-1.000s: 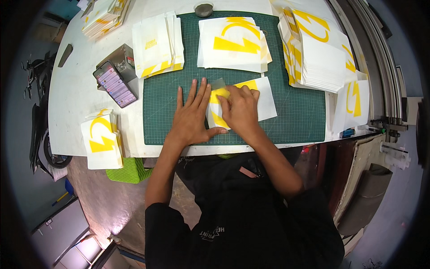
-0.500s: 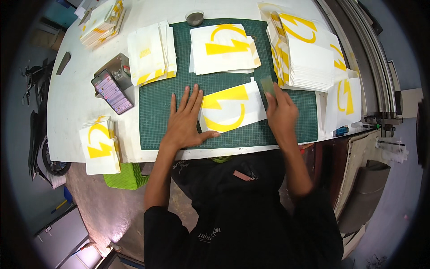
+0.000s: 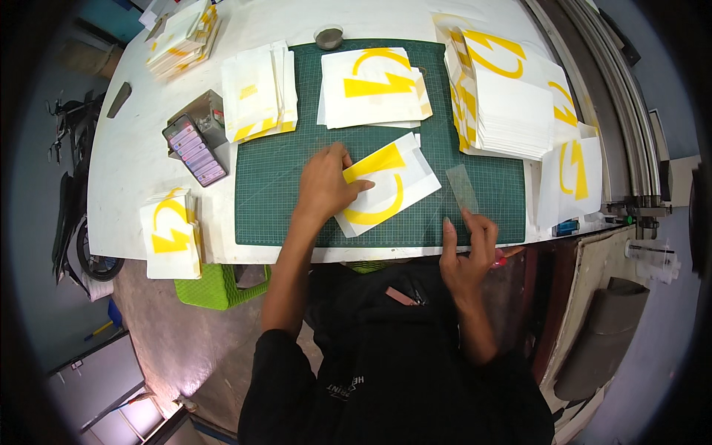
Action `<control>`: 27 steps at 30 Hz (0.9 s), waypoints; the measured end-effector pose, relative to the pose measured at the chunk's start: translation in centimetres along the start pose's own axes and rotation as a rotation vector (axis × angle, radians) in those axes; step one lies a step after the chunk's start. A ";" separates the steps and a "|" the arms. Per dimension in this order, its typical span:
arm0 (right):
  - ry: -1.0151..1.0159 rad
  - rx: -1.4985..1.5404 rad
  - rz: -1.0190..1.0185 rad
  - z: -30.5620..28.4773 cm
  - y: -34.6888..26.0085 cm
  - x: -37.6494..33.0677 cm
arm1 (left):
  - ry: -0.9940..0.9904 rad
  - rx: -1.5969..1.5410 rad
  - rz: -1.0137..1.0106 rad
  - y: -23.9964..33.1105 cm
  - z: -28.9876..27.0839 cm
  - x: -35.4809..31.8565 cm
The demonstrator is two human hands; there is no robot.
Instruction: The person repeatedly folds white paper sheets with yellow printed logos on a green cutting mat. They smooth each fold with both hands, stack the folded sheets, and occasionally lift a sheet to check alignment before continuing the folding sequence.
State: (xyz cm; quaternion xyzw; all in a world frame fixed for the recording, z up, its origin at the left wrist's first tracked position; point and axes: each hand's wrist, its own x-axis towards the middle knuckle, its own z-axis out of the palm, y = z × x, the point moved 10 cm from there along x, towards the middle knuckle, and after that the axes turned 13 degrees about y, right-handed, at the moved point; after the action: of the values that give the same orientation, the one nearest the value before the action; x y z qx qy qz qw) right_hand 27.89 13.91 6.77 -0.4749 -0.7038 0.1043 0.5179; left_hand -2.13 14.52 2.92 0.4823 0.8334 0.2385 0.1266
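Observation:
A white paper bag point(image 3: 380, 194) with yellow print lies tilted on the green cutting mat point(image 3: 274, 194). My left hand point(image 3: 324, 185) pinches its left edge, the thumb on top and the other fingers curled at the edge. A flat translucent strip point(image 3: 463, 187) rests on the mat to the right of the bag. Close to the strip's lower end is my right hand point(image 3: 469, 256), palm down at the mat's front edge. Its thumb and forefinger are apart; the forefinger tip is at or touching the strip.
Behind the bag lies a pile of printed bags point(image 3: 374, 87). Taller stacks stand at the right point(image 3: 512, 104) and left point(image 3: 259, 93). A phone point(image 3: 194, 150) leans on a grey box point(image 3: 208, 111). A small round bowl point(image 3: 328, 36) sits at the mat's far edge; another bag stack point(image 3: 172, 236) overhangs the front left.
My right hand has come down toward the front edge, and the strip it held now lies on the mat. My left hand has gone from flat to pinching the bag, which has turned slightly.

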 end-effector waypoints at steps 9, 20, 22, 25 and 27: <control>-0.187 0.496 0.587 6.3 1.2 -3.3 | -0.002 -0.851 -0.263 -4.2 -1.0 -4.6; -0.483 0.870 0.653 14.7 -5.1 -0.9 | 0.320 -1.211 -0.315 -8.4 -5.1 -7.9; -0.543 0.892 0.635 15.7 -6.6 -0.6 | 0.356 -1.313 -0.374 -9.9 -5.5 -8.2; -0.516 0.973 0.647 15.9 -10.5 -1.6 | 0.512 -1.395 -0.359 -11.3 -5.2 -8.1; -0.399 0.897 0.605 15.5 -10.4 -1.6 | 0.561 -1.456 -0.350 -10.7 -4.9 -7.9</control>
State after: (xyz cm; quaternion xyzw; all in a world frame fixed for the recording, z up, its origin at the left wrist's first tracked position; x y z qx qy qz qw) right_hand 9.24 12.54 5.59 -0.3602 -0.5075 0.6236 0.4731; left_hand -8.32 1.87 1.44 0.0629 0.5329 0.8117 0.2308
